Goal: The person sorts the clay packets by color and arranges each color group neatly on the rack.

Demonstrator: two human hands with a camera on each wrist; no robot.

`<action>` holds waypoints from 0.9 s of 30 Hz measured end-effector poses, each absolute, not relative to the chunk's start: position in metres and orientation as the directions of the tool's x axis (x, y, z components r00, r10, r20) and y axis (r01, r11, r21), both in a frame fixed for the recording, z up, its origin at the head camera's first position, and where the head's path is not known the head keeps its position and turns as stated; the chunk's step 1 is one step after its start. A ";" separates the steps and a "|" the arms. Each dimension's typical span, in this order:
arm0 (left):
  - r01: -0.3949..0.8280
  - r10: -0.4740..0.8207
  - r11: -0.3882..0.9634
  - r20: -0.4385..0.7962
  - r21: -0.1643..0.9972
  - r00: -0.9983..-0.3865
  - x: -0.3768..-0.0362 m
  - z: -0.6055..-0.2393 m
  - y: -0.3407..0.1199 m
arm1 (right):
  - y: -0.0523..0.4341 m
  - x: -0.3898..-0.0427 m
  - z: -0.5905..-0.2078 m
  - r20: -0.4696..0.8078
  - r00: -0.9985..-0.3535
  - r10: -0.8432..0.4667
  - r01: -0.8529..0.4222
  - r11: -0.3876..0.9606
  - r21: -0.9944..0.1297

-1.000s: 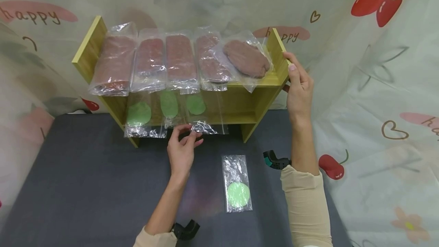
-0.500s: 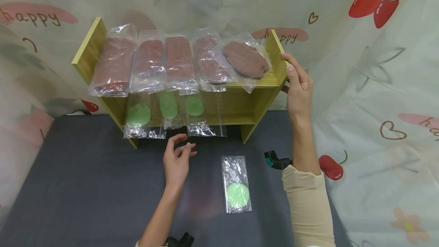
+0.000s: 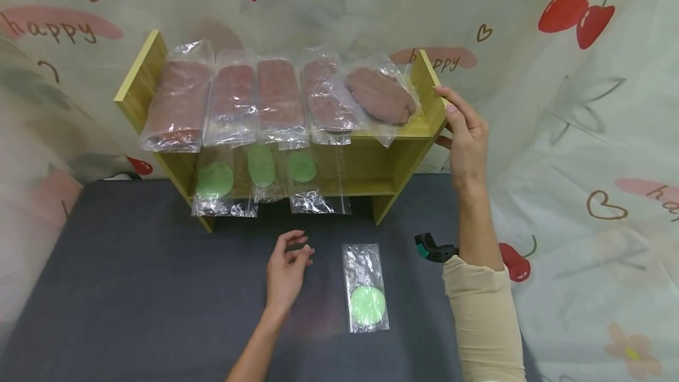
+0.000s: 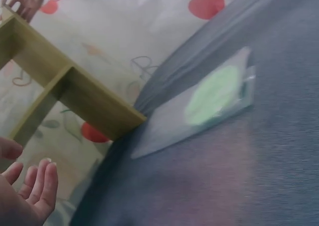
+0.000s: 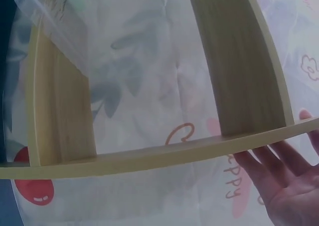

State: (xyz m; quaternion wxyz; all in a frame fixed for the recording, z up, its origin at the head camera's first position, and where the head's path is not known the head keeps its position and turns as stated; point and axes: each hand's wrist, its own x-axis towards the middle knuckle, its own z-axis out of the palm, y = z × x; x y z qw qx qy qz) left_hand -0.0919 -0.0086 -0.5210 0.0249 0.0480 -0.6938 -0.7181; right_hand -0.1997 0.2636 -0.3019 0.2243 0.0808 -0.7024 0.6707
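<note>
My left hand [image 3: 289, 267] hovers over the dark table with loosely curled fingers and holds nothing; it also shows in the left wrist view [image 4: 30, 196]. Just to its right lies a clear bag with a green disc [image 3: 366, 287], flat on the table [image 4: 214, 96]. My right hand [image 3: 465, 134] rests with straight fingers [image 5: 269, 161] against the right side panel of the yellow wooden shelf [image 3: 371, 164]. Bags of brown pieces [image 3: 278, 96] fill the top shelf. Bags with green discs [image 3: 214, 180] stand on the lower shelf.
The dark grey table [image 3: 132, 287] stretches to the left of my hand. Cherry-printed cloth [image 3: 583, 105] hangs behind and to the right of the shelf. A teal-and-black wrist camera mount [image 3: 432, 249] sits on my right forearm.
My left hand let go of a bag at the lower shelf's front edge and drew back toward me and to the right. The right hand stayed on the shelf's side panel.
</note>
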 end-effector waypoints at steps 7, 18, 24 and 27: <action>-0.052 -0.001 0.091 -0.053 0.994 -0.999 -0.079 -0.540 -0.001 | 0.265 -0.199 -0.297 0.411 -0.895 0.175 -0.404 0.075 -0.912; -0.035 0.193 0.197 -0.074 0.980 -0.978 -0.063 -0.560 0.011 | 0.265 -0.198 -0.296 0.396 -0.902 0.175 -0.388 0.078 -0.918; -0.027 0.258 0.214 -0.084 0.976 -0.962 -0.056 -0.569 0.019 | 0.265 -0.198 -0.296 0.388 -0.905 0.176 -0.381 0.075 -0.922; -0.024 0.279 0.239 -0.093 0.971 -0.956 -0.054 -0.571 0.023 | 0.265 -0.198 -0.296 0.387 -0.904 0.179 -0.380 0.073 -0.922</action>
